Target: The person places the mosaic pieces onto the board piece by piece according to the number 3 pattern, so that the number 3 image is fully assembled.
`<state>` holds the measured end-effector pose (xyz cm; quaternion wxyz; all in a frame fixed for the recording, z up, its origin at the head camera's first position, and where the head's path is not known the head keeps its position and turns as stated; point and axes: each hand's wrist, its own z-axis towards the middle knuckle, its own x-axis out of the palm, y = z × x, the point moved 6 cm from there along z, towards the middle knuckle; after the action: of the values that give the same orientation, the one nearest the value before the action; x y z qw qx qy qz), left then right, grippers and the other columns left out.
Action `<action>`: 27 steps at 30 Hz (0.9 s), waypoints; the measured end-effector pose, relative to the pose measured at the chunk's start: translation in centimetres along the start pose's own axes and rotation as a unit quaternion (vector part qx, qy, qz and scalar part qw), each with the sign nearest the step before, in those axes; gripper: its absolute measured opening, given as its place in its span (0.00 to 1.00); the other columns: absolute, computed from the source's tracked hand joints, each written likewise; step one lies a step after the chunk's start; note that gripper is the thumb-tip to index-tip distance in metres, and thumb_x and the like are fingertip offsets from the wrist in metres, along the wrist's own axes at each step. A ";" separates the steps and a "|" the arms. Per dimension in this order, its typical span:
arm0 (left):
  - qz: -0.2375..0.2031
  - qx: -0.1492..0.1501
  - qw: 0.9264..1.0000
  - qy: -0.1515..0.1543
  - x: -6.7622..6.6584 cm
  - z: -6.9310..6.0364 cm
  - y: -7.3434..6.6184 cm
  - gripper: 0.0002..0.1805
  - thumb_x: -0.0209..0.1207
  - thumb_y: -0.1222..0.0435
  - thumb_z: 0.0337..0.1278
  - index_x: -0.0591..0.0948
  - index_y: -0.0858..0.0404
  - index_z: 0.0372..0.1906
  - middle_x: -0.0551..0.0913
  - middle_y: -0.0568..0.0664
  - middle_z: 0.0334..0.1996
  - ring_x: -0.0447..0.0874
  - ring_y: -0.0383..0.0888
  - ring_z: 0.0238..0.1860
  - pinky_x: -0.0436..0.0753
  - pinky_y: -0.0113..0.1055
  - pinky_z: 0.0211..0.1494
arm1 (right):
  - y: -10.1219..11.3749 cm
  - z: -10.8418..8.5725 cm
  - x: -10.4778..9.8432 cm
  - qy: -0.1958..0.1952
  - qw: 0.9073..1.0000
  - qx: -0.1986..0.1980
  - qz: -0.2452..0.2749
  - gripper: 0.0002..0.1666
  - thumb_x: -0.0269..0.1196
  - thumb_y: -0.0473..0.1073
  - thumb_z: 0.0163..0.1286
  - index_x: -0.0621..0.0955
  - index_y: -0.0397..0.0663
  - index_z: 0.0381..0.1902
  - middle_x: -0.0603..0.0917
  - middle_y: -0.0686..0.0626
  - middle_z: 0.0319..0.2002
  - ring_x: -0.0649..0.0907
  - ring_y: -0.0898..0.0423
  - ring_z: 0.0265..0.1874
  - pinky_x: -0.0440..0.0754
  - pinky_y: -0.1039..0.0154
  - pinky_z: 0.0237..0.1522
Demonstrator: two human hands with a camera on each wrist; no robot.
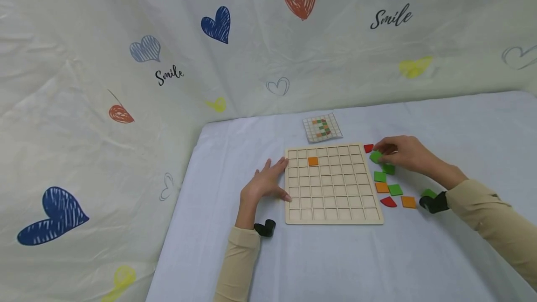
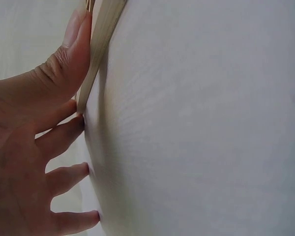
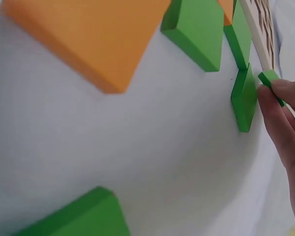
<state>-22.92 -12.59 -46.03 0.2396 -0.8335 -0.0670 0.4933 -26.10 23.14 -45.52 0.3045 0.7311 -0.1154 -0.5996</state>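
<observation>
A wooden grid board point(image 1: 335, 199) lies on the white cloth with one orange square tile point(image 1: 313, 161) in an upper-left cell. My left hand point(image 1: 265, 181) rests at the board's left edge, fingers spread; in the left wrist view the thumb point(image 2: 71, 59) lies against the board's side. Beyond the upper right corner, my right hand point(image 1: 404, 153) pinches a green square tile point(image 1: 375, 156) between thumb and fingers. That green tile also shows in the right wrist view, near the board's edge. Close to these fingertips lies a red piece point(image 1: 368, 148).
Right of the board lie loose green tiles point(image 1: 395, 190), orange tiles point(image 1: 409, 202) and a red quarter-round piece point(image 1: 388, 202). Another green tile point(image 1: 429, 193) lies by the right wrist. A pattern card point(image 1: 322, 127) with a coloured grid lies behind the board. A heart-printed curtain point(image 1: 251, 59) hangs behind.
</observation>
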 end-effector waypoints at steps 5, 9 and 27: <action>-0.002 0.000 1.000 -0.001 0.0 0.0 0.0 0.64 0.82 0.57 0.41 0.55 0.51 0.83 0.50 0.41 0.84 0.35 0.55 0.85 0.43 0.65 0.82 | 0.0 0.1 0.1 0.006 1.000 0.010 0.007 0.24 0.70 0.41 0.66 0.83 0.30 0.55 0.88 0.38 0.45 0.83 0.43 0.45 0.84 0.51 0.46; -0.003 0.001 1.000 -0.002 0.0 0.0 0.0 0.64 0.82 0.57 0.41 0.55 0.51 0.83 0.50 0.40 0.84 0.35 0.55 0.85 0.42 0.65 0.82 | 0.2 0.2 0.2 0.000 1.000 0.009 0.008 0.23 0.70 0.40 0.66 0.84 0.30 0.55 0.88 0.38 0.44 0.84 0.43 0.45 0.83 0.52 0.46; -0.002 0.000 1.000 -0.002 -0.1 -0.1 -0.1 0.64 0.82 0.57 0.41 0.55 0.52 0.83 0.50 0.42 0.84 0.36 0.56 0.85 0.43 0.66 0.81 | 2.8 1.2 1.1 -0.013 0.999 -0.015 0.049 0.21 0.75 0.46 0.63 0.87 0.40 0.50 0.90 0.48 0.40 0.85 0.54 0.39 0.81 0.67 0.41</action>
<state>-22.88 -12.54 -45.92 0.2405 -0.8323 -0.0691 0.4947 -26.35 19.94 -44.90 0.3424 0.7120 -0.1459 -0.5954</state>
